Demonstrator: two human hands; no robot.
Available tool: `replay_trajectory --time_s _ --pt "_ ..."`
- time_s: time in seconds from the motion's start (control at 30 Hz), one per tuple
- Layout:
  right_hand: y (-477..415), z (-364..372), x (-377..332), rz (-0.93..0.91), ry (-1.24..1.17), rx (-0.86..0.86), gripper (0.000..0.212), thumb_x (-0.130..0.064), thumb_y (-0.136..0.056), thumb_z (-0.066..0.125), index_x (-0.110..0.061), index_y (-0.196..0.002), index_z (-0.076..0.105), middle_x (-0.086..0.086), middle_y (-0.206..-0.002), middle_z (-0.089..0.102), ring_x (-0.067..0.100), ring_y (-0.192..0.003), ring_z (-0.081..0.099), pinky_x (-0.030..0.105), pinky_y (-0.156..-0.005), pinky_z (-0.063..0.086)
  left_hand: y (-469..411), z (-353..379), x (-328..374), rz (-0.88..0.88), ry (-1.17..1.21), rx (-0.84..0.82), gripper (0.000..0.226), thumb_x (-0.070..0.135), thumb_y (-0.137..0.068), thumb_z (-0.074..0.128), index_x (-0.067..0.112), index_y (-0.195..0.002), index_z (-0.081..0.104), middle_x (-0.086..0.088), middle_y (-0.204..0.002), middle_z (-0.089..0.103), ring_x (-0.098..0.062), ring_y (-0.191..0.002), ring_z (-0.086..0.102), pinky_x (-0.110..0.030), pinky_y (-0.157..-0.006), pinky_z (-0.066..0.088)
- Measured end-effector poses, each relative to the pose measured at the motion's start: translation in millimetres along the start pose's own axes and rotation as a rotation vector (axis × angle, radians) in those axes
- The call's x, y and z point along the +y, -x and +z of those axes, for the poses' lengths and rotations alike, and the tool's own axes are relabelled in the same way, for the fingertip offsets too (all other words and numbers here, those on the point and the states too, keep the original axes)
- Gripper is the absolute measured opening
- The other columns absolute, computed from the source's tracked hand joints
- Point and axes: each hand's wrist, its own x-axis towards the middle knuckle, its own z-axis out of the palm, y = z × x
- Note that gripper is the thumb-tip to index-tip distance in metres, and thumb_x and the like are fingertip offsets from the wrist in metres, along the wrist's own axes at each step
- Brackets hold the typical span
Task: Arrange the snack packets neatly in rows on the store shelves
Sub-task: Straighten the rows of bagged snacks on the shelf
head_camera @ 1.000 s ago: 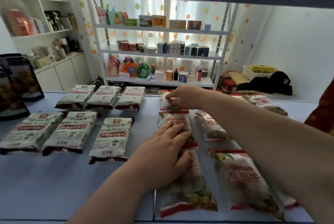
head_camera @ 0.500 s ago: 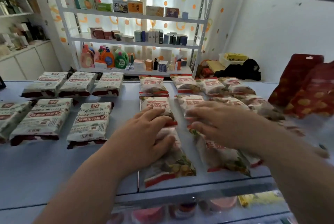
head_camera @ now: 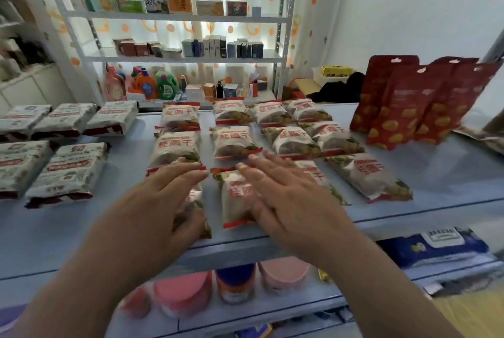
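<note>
Left hand (head_camera: pixel 161 201) and right hand (head_camera: pixel 283 198) flat over front packets.
Fingers straight, gripping nothing; left packet (head_camera: pixel 197 202), middle packet (head_camera: pixel 236 197) side by side on shelf (head_camera: pixel 68 228).

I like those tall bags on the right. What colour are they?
The bags are dark red with yellow spots; head view.

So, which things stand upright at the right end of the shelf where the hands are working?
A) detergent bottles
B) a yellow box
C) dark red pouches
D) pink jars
C: the dark red pouches stand upright at the right end of the blue shelf, next to the white packets that lie flat.
</note>
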Motion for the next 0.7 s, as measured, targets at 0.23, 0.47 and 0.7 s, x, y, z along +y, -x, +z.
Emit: replay_trajectory --time_s 0.23,0.47,0.7 --pt "41.4 -5.5 62.4 0.134 0.033 -0.077 0.057 -0.056 -0.099 0.021 -0.04 -0.153 0.018 -0.004 -0.162 0.017 0.018 -0.148 0.014 0.033 -0.115 0.021 -18.6 40.3 83.4 0.067 -0.179 -0.084 0.062 0.044 -0.089 0.047 0.029 -0.148 0.036 0.005 -0.155 0.033 -0.015 -0.143 0.028 -0.035 -0.116 0.024" --pt "58.9 -8.3 68.5 0.095 0.019 -0.012 0.058 -0.06 -0.094 0.038 -0.035 -0.146 0.038 0.0 -0.156 0.035 0.021 -0.141 0.035 0.036 -0.108 0.036 -16.6 52.9 97.6 -0.011 -0.226 -0.084 0.054 0.04 -0.092 0.046 0.026 -0.144 0.044 0.005 -0.151 0.04 -0.015 -0.138 0.036 -0.032 -0.114 0.029" --pt "62.9 -16.4 72.8 0.036 -0.018 -0.047 0.06 -0.059 -0.091 0.043 -0.031 -0.144 0.04 0.004 -0.157 0.032 0.027 -0.142 0.032 0.042 -0.11 0.035 -61.4 42.4 117.9 0.062 -0.087 0.015 0.045 0.029 -0.093 0.041 0.03 -0.137 0.049 0.005 -0.139 0.051 -0.015 -0.119 0.053 -0.028 -0.091 0.043"
